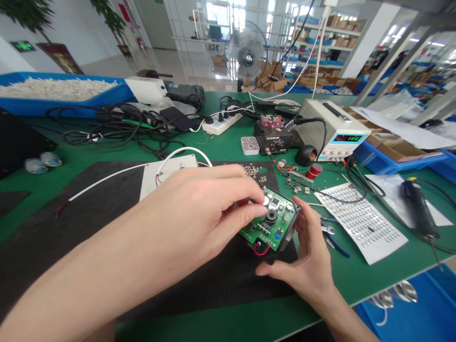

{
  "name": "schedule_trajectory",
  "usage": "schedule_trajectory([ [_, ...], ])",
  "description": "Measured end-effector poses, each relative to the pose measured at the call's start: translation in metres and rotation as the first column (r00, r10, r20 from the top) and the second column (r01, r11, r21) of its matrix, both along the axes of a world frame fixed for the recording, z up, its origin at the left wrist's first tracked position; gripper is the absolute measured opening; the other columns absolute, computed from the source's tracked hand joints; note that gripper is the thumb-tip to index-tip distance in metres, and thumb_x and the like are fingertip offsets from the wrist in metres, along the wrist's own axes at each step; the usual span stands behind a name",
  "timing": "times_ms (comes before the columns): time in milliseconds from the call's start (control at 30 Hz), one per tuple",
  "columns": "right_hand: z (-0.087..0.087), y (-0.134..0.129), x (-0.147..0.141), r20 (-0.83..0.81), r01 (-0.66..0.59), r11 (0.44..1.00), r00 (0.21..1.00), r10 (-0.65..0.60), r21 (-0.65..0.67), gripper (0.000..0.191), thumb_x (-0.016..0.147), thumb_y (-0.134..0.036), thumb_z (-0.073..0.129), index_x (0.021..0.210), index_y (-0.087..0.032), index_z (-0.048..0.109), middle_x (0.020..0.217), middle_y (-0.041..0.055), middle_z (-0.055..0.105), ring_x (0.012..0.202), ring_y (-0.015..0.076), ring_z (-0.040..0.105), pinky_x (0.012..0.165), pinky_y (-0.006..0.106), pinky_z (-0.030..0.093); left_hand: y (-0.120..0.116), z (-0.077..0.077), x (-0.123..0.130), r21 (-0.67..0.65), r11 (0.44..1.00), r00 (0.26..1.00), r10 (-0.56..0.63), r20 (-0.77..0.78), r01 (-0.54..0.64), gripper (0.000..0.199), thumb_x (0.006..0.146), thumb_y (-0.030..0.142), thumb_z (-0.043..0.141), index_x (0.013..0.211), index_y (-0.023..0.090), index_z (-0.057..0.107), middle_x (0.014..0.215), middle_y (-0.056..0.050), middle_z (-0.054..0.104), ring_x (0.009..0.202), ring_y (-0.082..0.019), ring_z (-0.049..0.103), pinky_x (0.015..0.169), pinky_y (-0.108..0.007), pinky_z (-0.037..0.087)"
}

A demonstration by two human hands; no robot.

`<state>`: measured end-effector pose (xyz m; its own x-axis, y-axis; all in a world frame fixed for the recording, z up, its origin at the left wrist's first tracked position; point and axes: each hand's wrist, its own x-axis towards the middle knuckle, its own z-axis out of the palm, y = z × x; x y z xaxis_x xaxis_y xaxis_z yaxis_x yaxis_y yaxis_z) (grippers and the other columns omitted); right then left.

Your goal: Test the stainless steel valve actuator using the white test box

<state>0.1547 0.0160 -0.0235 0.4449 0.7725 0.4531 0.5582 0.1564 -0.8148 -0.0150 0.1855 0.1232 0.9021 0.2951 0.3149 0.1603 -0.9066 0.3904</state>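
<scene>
A green circuit board (276, 223) with a small black lens in its middle sits in a black housing (289, 232), tilted toward me above the dark mat. My right hand (306, 251) grips this housing from the right, thumb below and fingers along its far side. Over the board's upper left part, my left hand (221, 204) pinches with thumb and forefinger; whatever is between the fingertips is hidden. Red and black wires (261, 248) loop at the board's lower edge. Several small metal nuts (253, 171) lie on the mat just beyond my left hand.
A white box (171, 168) with a white cable lies left. Behind stand a soldering station (272, 137), a tin of small parts (250, 145) and a power supply (335, 128). Right are pliers (337, 244), a sheet of small pieces (361, 221) and an electric screwdriver (418, 209).
</scene>
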Motion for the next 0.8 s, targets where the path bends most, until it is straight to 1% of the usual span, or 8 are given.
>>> schedule_trajectory([
  [167,-0.0009,0.0003,0.0,-0.021,0.0,1.0,1.0,0.0,0.002,0.123,0.06,-0.059,0.102,0.162,-0.031,0.039,0.158,0.015,0.045,0.141,0.04,0.054,0.114,0.056,0.053,-0.0008,-0.0004,-0.0008,-0.001,1.0,1.0,0.019,-0.02,-0.019,0.008,0.103,0.03,0.067,0.102,0.028,0.074,0.095,0.004,0.073,0.08,-0.015,0.063,0.07,-0.029,0.04],
  [300,-0.0014,0.0004,-0.0006,-0.024,0.005,1.0,1.0,-0.005,0.005,0.123,0.06,-0.061,0.102,0.162,-0.03,0.04,0.155,0.0154,0.046,0.139,0.04,0.055,0.112,0.056,0.054,-0.0019,-0.0006,-0.0018,0.011,1.0,0.999,0.026,-0.026,-0.026,0.007,0.103,0.03,0.067,0.104,0.028,0.074,0.094,0.004,0.073,0.077,-0.016,0.063,0.069,-0.029,0.04],
  [500,-0.0034,0.0,-0.0009,-0.015,0.01,1.0,1.0,-0.01,-0.002,0.126,0.059,-0.061,0.102,0.163,-0.029,0.038,0.157,0.0162,0.045,0.14,0.0405,0.054,0.113,0.056,0.054,-0.0025,-0.0006,-0.0021,-0.006,1.0,0.999,0.025,-0.039,-0.025,0.006,0.102,0.029,0.068,0.101,0.027,0.073,0.091,0.003,0.072,0.074,-0.015,0.061,0.068,-0.029,0.04],
  [800,-0.0025,-0.0002,0.0001,-0.002,0.003,1.0,1.0,-0.003,0.002,0.129,0.056,-0.056,0.105,0.162,-0.028,0.038,0.156,0.016,0.047,0.14,0.0412,0.054,0.114,0.056,0.053,-0.0017,-0.001,-0.0016,0.005,0.999,0.999,0.038,-0.028,-0.038,0.005,0.103,0.031,0.068,0.1,0.029,0.071,0.093,0.006,0.072,0.075,-0.014,0.061,0.068,-0.028,0.039],
])
